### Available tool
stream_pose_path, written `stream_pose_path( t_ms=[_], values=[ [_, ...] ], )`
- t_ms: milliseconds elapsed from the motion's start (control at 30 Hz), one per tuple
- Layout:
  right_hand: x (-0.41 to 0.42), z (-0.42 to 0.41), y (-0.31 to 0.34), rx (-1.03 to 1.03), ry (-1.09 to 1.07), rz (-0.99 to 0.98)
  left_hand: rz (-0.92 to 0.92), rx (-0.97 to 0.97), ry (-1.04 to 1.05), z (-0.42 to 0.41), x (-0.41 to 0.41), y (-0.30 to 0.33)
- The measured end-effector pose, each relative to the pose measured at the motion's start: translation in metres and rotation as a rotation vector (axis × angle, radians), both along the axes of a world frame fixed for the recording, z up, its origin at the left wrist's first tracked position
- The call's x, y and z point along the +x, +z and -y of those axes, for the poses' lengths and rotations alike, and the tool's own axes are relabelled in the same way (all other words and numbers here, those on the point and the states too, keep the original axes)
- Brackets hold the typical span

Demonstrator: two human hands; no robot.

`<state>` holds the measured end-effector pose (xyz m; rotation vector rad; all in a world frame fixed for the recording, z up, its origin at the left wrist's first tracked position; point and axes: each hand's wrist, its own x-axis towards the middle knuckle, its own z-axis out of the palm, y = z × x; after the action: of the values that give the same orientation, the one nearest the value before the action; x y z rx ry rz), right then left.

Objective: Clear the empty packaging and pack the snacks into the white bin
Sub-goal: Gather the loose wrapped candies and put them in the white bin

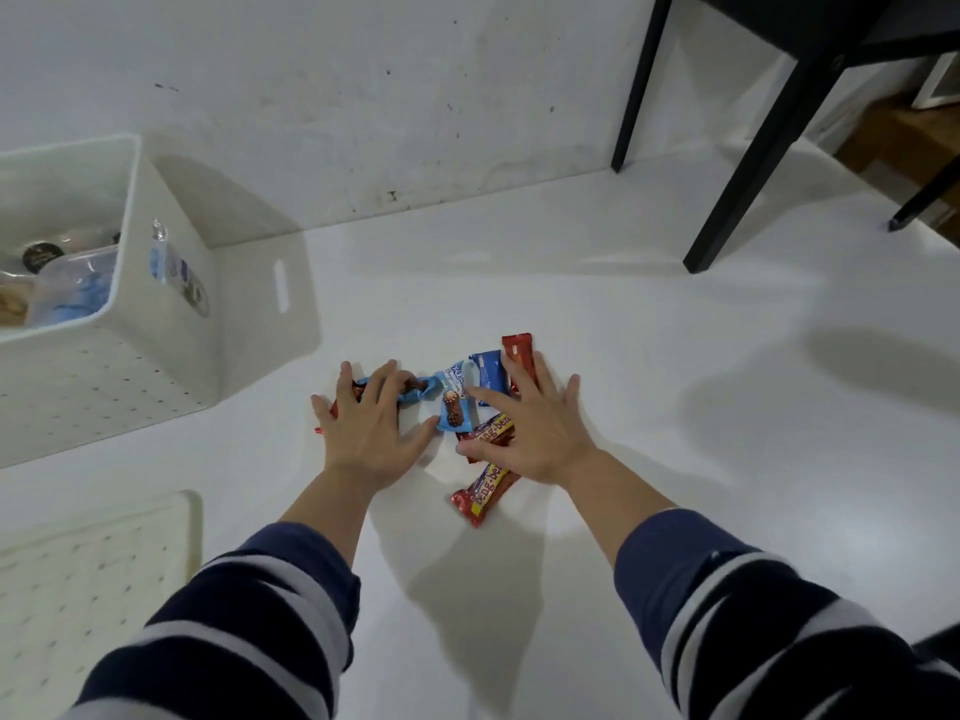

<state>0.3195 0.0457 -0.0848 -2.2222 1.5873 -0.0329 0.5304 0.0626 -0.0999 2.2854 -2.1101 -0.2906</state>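
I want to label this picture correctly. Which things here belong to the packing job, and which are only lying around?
Belong to the job:
- white bin, some items already inside
- snack bars on the floor: light blue, dark blue, red, red-and-yellow
- left hand and right hand, spread flat over the bars

Just lying about:
- black table legs
- white perforated tray

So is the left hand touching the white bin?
Apart. The head view shows bare white floor between the left hand, spread on the snack wrappers, and the white bin.
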Motion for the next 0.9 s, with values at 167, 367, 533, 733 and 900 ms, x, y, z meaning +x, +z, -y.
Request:
stream_pose_path(
  t_ms=[167, 367, 533, 733, 900],
  values=[
    [0.011, -0.023, -0.001, -0.041, 0.043, -0.011, -0.115, -0.117, -0.055, -0.03, 0.006, -0.002],
    [0.011, -0.036, 0.001, 0.035, 0.066, -0.017, -0.195, -0.058, 0.011, -0.026, 0.003, 0.005],
    [0.016, -0.047, -0.005, 0.03, 0.077, -0.084, -0.134, 0.007, 0.017, -0.019, -0.007, 0.004],
    [0.021, -0.061, -0.016, -0.373, -0.015, -0.002, -0.031, -0.134, -0.026, -0.022, 0.004, -0.007],
    [0.029, -0.062, -0.026, -0.56, -0.044, -0.028, -0.023, -0.304, -0.108, -0.031, 0.027, -0.016]
  ],
)
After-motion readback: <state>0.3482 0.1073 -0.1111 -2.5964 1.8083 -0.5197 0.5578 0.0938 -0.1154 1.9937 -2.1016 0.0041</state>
